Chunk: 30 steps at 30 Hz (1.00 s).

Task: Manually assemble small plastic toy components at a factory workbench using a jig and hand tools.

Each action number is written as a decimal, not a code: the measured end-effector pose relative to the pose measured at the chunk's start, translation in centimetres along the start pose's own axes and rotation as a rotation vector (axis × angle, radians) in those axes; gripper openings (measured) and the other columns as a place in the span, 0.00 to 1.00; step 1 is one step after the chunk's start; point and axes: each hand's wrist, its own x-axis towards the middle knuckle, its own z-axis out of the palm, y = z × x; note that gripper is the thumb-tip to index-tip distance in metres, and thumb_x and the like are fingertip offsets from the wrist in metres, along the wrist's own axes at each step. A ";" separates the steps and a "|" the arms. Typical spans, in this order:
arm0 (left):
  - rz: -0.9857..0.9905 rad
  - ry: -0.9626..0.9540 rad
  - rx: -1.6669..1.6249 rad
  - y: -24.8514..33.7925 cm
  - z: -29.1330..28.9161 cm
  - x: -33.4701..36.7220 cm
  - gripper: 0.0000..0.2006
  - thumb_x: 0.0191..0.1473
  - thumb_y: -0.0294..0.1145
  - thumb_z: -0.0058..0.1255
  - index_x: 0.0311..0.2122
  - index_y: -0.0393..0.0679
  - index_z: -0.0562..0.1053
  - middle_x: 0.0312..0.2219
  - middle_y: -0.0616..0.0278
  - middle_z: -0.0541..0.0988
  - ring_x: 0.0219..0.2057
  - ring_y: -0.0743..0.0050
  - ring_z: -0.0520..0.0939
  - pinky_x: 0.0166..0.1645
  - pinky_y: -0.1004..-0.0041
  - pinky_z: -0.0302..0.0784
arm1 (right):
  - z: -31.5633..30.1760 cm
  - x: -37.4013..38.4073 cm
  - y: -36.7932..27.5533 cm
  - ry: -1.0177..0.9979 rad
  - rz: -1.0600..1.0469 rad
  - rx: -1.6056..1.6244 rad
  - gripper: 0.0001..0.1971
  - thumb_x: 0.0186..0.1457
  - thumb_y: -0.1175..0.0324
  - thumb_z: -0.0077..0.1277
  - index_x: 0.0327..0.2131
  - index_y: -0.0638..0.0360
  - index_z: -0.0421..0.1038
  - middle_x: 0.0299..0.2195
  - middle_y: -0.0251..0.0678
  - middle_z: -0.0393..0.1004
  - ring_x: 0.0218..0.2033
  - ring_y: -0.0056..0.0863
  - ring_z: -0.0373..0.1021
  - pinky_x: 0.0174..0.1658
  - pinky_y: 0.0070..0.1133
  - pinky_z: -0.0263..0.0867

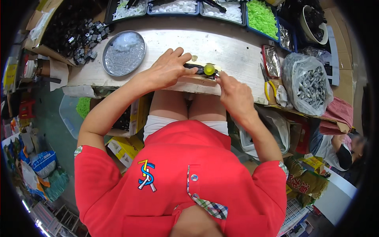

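Note:
Near the bench's front edge, my left hand (169,69) is closed on one end of a small black plastic part (200,70). A round yellow-green piece (209,69) sits on that part, toward its right end. My right hand (237,94) pinches at the right end with thumb and forefinger, where a bit of shiny metal shows. What exactly its fingertips grip is too small to make out. Both hands stay close to the white worktop (173,43), and the remaining fingers of my left hand curl above it.
A round metal tray (124,53) with clear, gel-like stuff lies left, beside a heap of small black parts (85,41). Trays of white pieces (173,7) and green pieces (261,17) line the back. Yellow-handled pliers (269,85) and a bag of grey parts (312,89) lie right.

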 end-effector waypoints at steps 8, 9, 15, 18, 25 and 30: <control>-0.327 0.181 -0.330 0.6 0.3 -0.5 0.26 0.33 0.18 0.50 0.44 0.46 0.69 0.28 0.62 0.72 0.33 0.61 0.70 0.38 0.67 0.69 | -0.4 1.0 -2.6 0.204 -0.138 0.243 0.09 0.52 0.70 0.42 0.38 0.58 0.64 0.23 0.44 0.71 0.20 0.44 0.68 0.22 0.35 0.63; -0.354 0.215 -0.349 0.7 1.0 -0.7 0.29 0.32 0.17 0.51 0.46 0.46 0.67 0.28 0.61 0.74 0.32 0.61 0.70 0.38 0.67 0.69 | 0.7 1.7 -2.5 -0.094 -0.040 0.008 0.07 0.52 0.70 0.41 0.35 0.59 0.64 0.21 0.43 0.71 0.20 0.45 0.68 0.23 0.36 0.63; -0.476 0.371 -0.380 2.3 1.2 -1.5 0.27 0.33 0.18 0.53 0.46 0.44 0.68 0.24 0.61 0.71 0.31 0.63 0.69 0.38 0.67 0.63 | -0.6 3.0 -2.3 -0.045 -0.029 0.122 0.07 0.54 0.67 0.39 0.31 0.59 0.63 0.22 0.48 0.71 0.23 0.49 0.68 0.26 0.38 0.63; -0.446 0.508 -0.055 3.1 2.8 -1.9 0.23 0.34 0.19 0.51 0.43 0.43 0.70 0.25 0.62 0.71 0.30 0.64 0.68 0.39 0.67 0.59 | -0.3 5.2 -1.2 -0.164 0.010 0.127 0.08 0.54 0.66 0.39 0.31 0.59 0.64 0.22 0.50 0.71 0.24 0.52 0.67 0.27 0.40 0.61; -0.252 0.562 0.036 8.2 7.5 -1.4 0.16 0.43 0.26 0.42 0.41 0.35 0.69 0.43 0.50 0.70 0.50 0.55 0.67 0.54 0.57 0.57 | -0.2 5.7 -4.2 -0.126 -0.161 0.156 0.08 0.54 0.65 0.39 0.31 0.58 0.64 0.22 0.49 0.71 0.24 0.51 0.68 0.27 0.39 0.61; -0.217 0.572 0.033 7.5 7.6 -2.1 0.14 0.42 0.26 0.43 0.37 0.35 0.71 0.40 0.51 0.71 0.47 0.55 0.69 0.53 0.58 0.59 | -1.2 5.9 -5.6 -0.009 -0.089 0.415 0.09 0.53 0.65 0.39 0.30 0.61 0.64 0.19 0.49 0.71 0.23 0.49 0.68 0.27 0.38 0.62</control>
